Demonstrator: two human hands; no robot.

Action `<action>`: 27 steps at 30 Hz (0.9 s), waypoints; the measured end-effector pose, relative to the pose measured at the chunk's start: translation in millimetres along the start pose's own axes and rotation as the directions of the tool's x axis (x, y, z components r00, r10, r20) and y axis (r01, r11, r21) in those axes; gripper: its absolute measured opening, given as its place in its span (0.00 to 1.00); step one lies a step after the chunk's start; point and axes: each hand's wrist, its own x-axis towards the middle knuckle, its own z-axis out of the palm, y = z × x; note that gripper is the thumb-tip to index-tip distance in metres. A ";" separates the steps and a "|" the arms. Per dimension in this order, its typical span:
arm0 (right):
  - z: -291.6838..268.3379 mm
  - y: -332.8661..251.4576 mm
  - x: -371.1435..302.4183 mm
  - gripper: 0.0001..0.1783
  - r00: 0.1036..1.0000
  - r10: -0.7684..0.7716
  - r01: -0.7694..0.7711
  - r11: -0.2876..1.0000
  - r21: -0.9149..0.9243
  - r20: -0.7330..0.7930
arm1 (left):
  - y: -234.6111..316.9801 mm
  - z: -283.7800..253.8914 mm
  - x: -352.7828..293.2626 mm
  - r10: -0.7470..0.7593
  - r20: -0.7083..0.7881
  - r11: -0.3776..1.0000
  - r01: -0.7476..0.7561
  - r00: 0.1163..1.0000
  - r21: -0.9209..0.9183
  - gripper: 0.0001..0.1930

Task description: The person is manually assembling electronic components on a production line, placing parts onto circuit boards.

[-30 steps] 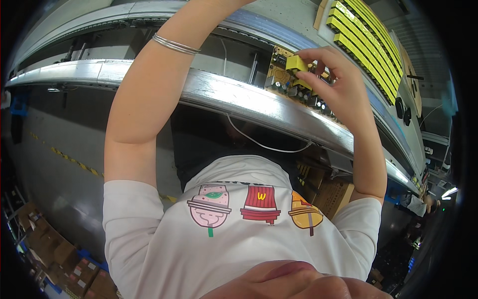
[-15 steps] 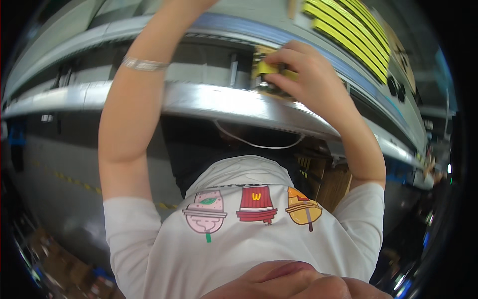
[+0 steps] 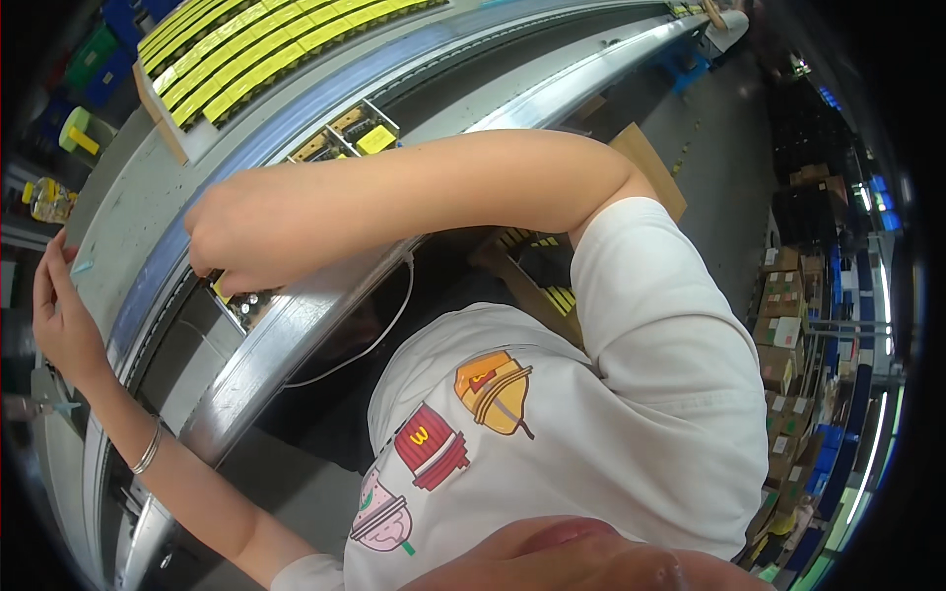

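My right hand (image 3: 251,236) reaches across to a circuit board (image 3: 246,303) lying on the belt of a long conveyor (image 3: 296,330). Its fingers curl down over a yellow component (image 3: 219,289) on that board, and the fingertips are hidden. My left hand (image 3: 59,315), on the arm with a silver bracelet (image 3: 148,448), is stretched out at the far left. Its fingers are extended flat against the grey shelf surface, beside a small light-blue piece (image 3: 84,264); it holds nothing that I can see.
Another board with a yellow part (image 3: 360,133) lies farther along the belt. A tray of yellow components (image 3: 266,39) sits on the shelf above. A white cable (image 3: 394,315) hangs under the rail. Cardboard boxes (image 3: 788,335) are stacked at the right.
The view has swung round and tilted. My right hand stays on the board with the yellow component. My left hand has moved away to the far left, onto the grey shelf.
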 end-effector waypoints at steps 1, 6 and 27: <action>-2.1 3.5 -5.7 0.13 0.993 0.018 -0.018 1.000 0.004 -0.116 | 1.9 1.5 1.7 0.011 0.007 1.000 -0.010 1.000 -0.007 0.17; -25.4 54.0 -54.7 0.20 0.816 0.027 -0.218 0.939 -0.266 -0.577 | -3.3 1.4 5.1 -0.028 -0.010 1.000 0.028 1.000 0.013 0.18; 16.2 67.2 -170.7 0.26 0.376 0.582 -0.792 0.606 0.076 -0.721 | 42.6 -2.3 -29.3 0.051 0.216 0.999 -0.051 0.975 -0.004 0.21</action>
